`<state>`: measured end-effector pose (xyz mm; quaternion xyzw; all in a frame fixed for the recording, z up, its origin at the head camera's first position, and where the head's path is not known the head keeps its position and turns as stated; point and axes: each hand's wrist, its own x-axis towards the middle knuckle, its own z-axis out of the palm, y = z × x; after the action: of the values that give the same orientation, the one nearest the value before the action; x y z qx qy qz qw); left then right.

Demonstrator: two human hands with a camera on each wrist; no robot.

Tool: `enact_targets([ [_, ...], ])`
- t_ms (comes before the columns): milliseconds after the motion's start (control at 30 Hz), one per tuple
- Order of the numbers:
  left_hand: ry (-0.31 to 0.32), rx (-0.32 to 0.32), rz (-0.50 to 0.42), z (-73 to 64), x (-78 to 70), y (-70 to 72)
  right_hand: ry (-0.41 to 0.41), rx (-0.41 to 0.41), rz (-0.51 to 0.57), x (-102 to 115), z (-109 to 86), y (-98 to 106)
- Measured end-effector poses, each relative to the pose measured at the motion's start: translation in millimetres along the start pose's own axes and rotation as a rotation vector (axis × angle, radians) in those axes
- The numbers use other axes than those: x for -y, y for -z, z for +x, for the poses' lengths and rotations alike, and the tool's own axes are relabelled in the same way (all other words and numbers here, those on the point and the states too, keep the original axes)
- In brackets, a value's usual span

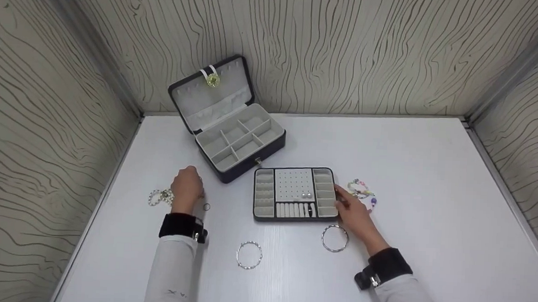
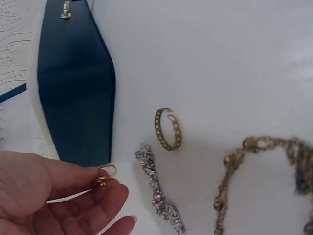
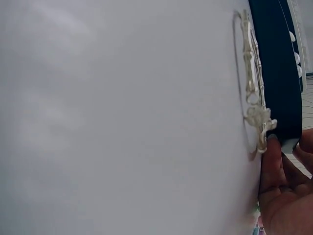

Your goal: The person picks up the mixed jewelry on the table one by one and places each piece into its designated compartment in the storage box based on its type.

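**Gold ring (image 2: 114, 168) in the left hand (image 1: 187, 190), jewelry tray (image 1: 293, 220) in the right hand (image 1: 356, 217)**

The dark jewelry box (image 1: 242, 169) stands open and diagonal on the white surface (image 1: 411, 163), lid (image 1: 216, 100) leaning back; pale dividers form six compartments. The jewelry tray, near its front, carries two white studs (image 1: 309, 195) on its pegboard (image 1: 290, 182) and a small dark item (image 1: 310, 210) among its ring rolls; its long axis runs left to right. The left grip pinches the gold ring near the box, loop pointing away from the palm. The right grip holds the tray's right edge between thumb and fingers. One silvery bangle (image 1: 334, 251) lies just beside that hand; a second bangle (image 1: 260, 255) lies farther left. Near the left hand are an open-ended band (image 2: 158, 132), a silvery chain (image 2: 152, 181) and a beaded chain (image 2: 219, 203); coloured bead bracelets (image 1: 364, 193) lie beside the right.
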<state>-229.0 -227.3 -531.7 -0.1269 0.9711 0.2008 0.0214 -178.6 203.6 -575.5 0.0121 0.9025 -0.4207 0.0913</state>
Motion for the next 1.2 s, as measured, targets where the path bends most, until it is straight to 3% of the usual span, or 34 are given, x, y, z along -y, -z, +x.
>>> enact_targets([
  [167, -0.032, -0.026, -0.045, -12.9, -4.6, 1.6, 0.027, -0.008, -0.001, -0.5, -0.9, -0.3],
  [333, -0.073, -0.03, -0.083, -29.7, -19.5, 5.3, 0.027, 0.0, -0.007, -0.3, -2.1, 0.8],
  [433, -0.139, -0.027, -0.129, -41.5, -34.6, 5.9, 0.018, 0.006, -0.006, 0.2, -2.5, 2.0],
  [700, -0.4, -0.074, -0.232, -65.8, -79.0, -4.5, 0.014, 0.013, 0.004, 1.3, -2.1, 1.7],
  [867, -0.479, -0.018, -0.27, -71.8, -94.0, -16.0, 0.022, 0.005, -0.004, -0.1, -1.7, 0.0],
  [1200, -0.528, 0.094, -0.392, -85.2, -112.7, -41.8, 0.02, 0.011, 0.051, 0.6, -2.1, 0.9],
])
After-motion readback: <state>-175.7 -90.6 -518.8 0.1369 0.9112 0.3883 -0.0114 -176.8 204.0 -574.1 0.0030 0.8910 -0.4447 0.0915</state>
